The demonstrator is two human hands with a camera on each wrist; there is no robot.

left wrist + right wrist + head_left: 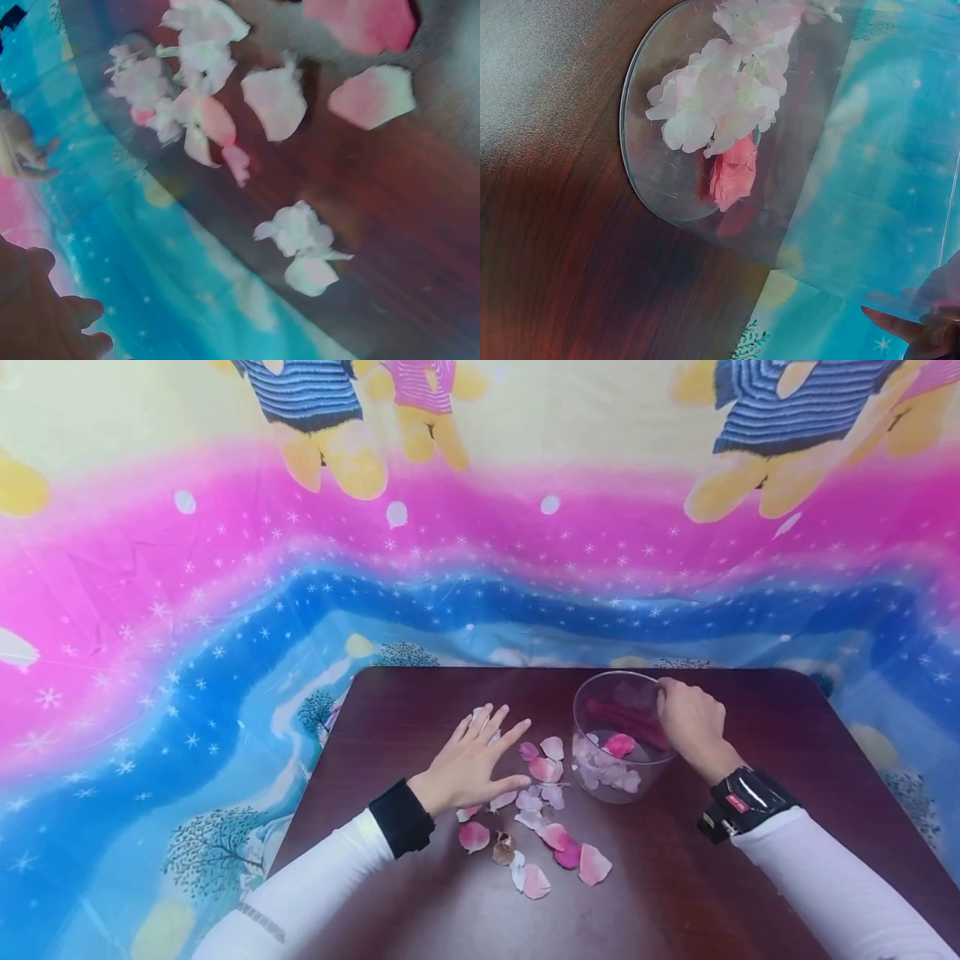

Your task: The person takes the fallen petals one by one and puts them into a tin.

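Note:
My left hand (476, 766) hovers palm down over the left part of the loose petals, its fingers straight and spread. In the left wrist view, fingertips (86, 311) show at the lower left, with pale blossoms (300, 229) nearby on the table. My right hand (693, 722) grips the right rim of a clear round container (581, 735). Inside lie pale pink blossoms (720, 97) and a bright pink petal (733, 176). Left of and in front of the container are scattered pink petals (545, 769), a magenta petal (567, 853) and a brown curled piece (504, 848).
The dark wooden table (667, 893) has rounded far corners. A patterned cloth (480, 602) in blue, pink and cream hangs behind and beside it. A black band (402, 817) circles the left wrist and a black strap with a device (746, 797) the right.

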